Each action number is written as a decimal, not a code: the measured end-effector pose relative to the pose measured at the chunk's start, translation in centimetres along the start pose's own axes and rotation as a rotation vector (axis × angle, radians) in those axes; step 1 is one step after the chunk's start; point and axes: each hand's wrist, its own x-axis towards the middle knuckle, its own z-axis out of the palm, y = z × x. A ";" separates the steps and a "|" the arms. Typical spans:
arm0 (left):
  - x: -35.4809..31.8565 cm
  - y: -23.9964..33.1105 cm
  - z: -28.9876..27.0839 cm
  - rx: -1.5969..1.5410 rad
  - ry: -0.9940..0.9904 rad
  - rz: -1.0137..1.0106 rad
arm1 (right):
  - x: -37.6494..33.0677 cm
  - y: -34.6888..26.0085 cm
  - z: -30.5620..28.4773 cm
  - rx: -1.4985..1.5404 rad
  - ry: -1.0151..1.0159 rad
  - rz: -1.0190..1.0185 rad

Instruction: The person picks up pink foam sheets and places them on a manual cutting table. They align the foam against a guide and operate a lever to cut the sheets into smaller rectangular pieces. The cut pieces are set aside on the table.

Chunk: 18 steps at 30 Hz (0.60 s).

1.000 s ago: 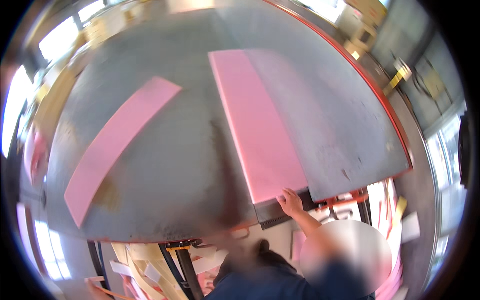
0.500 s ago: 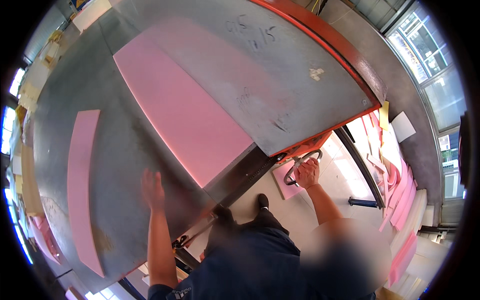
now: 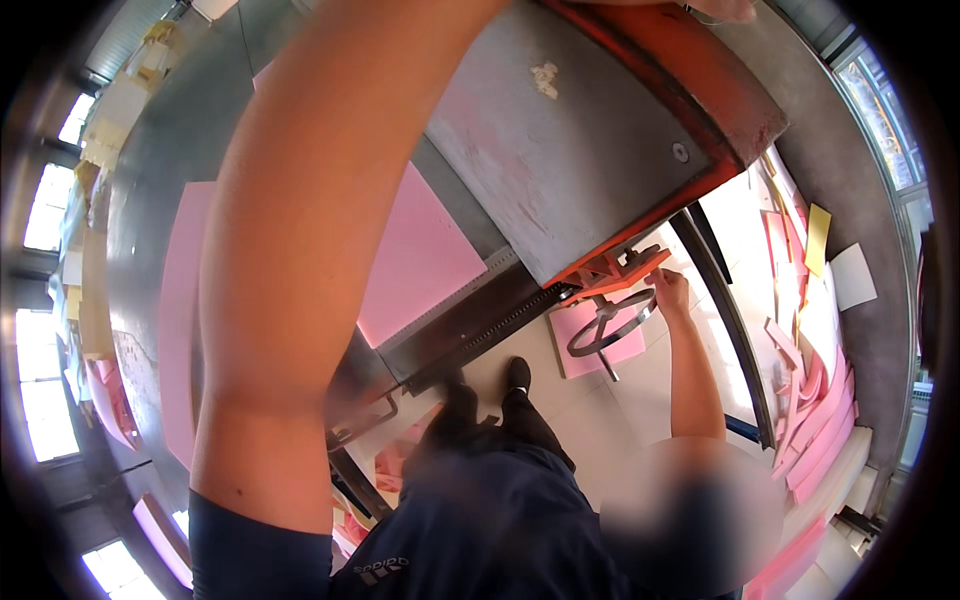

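My right hand (image 3: 672, 292) is closed at the rim of a grey metal handwheel (image 3: 612, 322), just below an orange-red bracket (image 3: 612, 272) at the machine's corner. My left arm (image 3: 300, 210) stretches up across the view. At the top edge, part of my left hand (image 3: 728, 9) shows by the red edge beam (image 3: 690, 75); its visible fingers look extended, the rest is cut off. Beneath the arm, a pink foam sheet (image 3: 420, 262) lies on the dark table against a grey metal plate (image 3: 585, 150). The arm covers much of the sheet.
A narrow pink foam strip (image 3: 180, 330) lies on the table's left, partly behind my arm. Another pink foam piece (image 3: 625, 350) is on the floor below the handwheel. Pink foam offcuts (image 3: 825, 420) pile up on the right, beyond a dark curved rail (image 3: 722, 320).
My left hand has gone from over the table to the far top right, its arm now crossing the view. The handwheel has turned or tilted in view; my right hand stays at its rim.
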 end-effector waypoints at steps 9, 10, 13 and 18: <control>-3.2 0.8 4.1 -0.192 -0.154 -0.149 | -15.9 -3.2 7.5 -0.315 0.315 -0.844; -3.5 2.0 2.2 -0.145 -0.138 -0.203 | -14.8 -4.6 7.3 -0.207 0.329 -0.928; -2.6 5.0 -0.9 0.091 -0.148 -0.004 | -11.1 -4.2 3.4 -0.157 0.368 -0.890; 2.0 3.7 3.9 -0.059 0.123 0.038 | -0.2 5.3 -3.1 -0.330 0.209 0.012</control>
